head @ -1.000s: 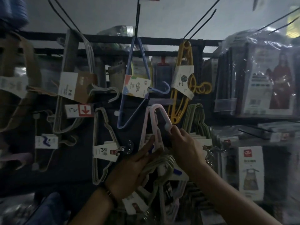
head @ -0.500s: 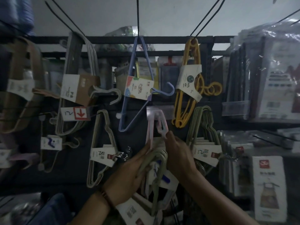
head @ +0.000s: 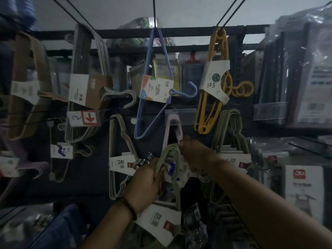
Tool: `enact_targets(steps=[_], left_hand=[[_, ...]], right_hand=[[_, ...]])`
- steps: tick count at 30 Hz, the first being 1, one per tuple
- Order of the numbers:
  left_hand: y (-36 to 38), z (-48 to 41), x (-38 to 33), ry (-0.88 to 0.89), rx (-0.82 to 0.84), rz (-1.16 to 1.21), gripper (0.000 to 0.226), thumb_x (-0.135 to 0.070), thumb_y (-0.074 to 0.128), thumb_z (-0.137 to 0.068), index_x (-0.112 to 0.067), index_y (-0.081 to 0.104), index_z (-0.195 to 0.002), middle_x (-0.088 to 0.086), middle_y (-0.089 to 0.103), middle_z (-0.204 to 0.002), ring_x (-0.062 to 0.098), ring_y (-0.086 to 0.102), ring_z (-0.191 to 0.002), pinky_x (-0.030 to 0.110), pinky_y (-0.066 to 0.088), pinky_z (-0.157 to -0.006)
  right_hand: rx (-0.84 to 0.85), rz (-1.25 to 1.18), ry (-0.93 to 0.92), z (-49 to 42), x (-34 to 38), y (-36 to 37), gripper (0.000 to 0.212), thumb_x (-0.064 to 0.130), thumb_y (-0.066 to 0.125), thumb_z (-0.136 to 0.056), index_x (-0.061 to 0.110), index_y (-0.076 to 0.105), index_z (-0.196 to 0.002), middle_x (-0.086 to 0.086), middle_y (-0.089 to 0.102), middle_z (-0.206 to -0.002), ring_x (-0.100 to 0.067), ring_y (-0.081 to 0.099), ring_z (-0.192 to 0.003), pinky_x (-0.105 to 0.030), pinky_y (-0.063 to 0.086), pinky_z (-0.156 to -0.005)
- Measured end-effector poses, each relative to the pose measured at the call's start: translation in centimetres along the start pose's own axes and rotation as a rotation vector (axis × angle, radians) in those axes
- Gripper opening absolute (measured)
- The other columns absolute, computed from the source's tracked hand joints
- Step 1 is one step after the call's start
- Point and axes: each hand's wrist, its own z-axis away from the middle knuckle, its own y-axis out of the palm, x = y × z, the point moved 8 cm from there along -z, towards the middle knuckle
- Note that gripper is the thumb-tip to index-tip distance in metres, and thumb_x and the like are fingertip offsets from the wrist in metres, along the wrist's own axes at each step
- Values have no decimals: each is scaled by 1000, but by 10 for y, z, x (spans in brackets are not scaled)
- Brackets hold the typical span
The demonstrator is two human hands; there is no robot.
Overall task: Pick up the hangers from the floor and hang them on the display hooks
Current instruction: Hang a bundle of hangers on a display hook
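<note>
Now: left hand [head: 147, 182] curled round green hanger bundle [head: 167, 152], bundle just right of its palm. Right hand [head: 196, 156] pinches pink hanger [head: 166, 135], which rises above its fingertips to clear label strip [head: 186, 115].

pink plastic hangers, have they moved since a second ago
Yes. The pink plastic hangers have gone back, away from the camera. Their top now sits behind the clear label strip.

A dark beaded bracelet [head: 126, 207] circles the wrist below the left hand [head: 144, 184].
</note>
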Motion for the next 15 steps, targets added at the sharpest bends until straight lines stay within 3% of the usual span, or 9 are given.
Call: enact_targets(steps=[2, 4, 7, 9, 11, 13, 15], left_hand=[[6, -3, -7, 10, -40, 39, 19, -39, 46, -110, -37, 61, -99, -14, 68, -83, 3, 66, -78, 32, 54, -73], [14, -6, -17, 5, -64, 99, 18, -38, 47, -110, -38, 60, -97, -15, 67, -82, 3, 65, -77, 21, 49, -68], [40, -13, -30, -44, -53, 256, 19, -39, 45, -110, -36, 64, -112, -11, 69, -76, 4, 68, -65, 23, 53, -61], [60, -21, -41, -49, -79, 323, 20, -37, 45, -110, -34, 62, -101, -13, 67, -70, 4, 64, -58, 20, 47, -55], [75, -30, -58, -25, -133, 365, 21, -36, 45, -109, -31, 61, -95, -13, 69, -76, 2, 65, -68, 19, 46, -61], [92, -41, -75, -25, -153, 440, 20, -36, 46, -107, -27, 61, -99, -8, 71, -84, 0, 67, -78, 19, 49, -68], [107, -50, -94, -17, -155, 487, 18, -38, 46, -106, -28, 58, -97, -6, 68, -77, -1, 66, -74, 16, 46, -64]], right_hand=[[71, -181, 20, 7, -13, -5, 28, 15, 55, -101, 12, 54, -129, -15, 63, -118, -34, 67, -93, -36, 49, -70], [24, -408, 113, 21, -34, -19, 11, 23, 56, -102, 16, 61, -109, -9, 69, -105, -30, 68, -95, -36, 53, -76], [-179, -709, 218, 62, -64, -41, 35, 45, 40, -109, 24, 61, -91, -3, 68, -80, -22, 64, -73, -42, 52, -67], [-242, -643, 151, 96, -64, -53, 41, 57, 36, -106, 30, 54, -81, 2, 62, -73, -14, 59, -66, -40, 47, -60], [-225, -459, 106, 121, -64, -53, 44, 70, 32, -98, 33, 54, -88, 6, 62, -77, -17, 61, -67, -42, 51, -58], [-222, -337, 112, 135, -72, -50, 42, 68, 32, -96, 34, 55, -101, 7, 66, -84, -21, 64, -71, -42, 54, -58], [-265, -296, 133, 144, -86, -55, 28, 56, 40, -102, 32, 56, -104, 8, 67, -86, -22, 66, -74, -39, 50, -57]])
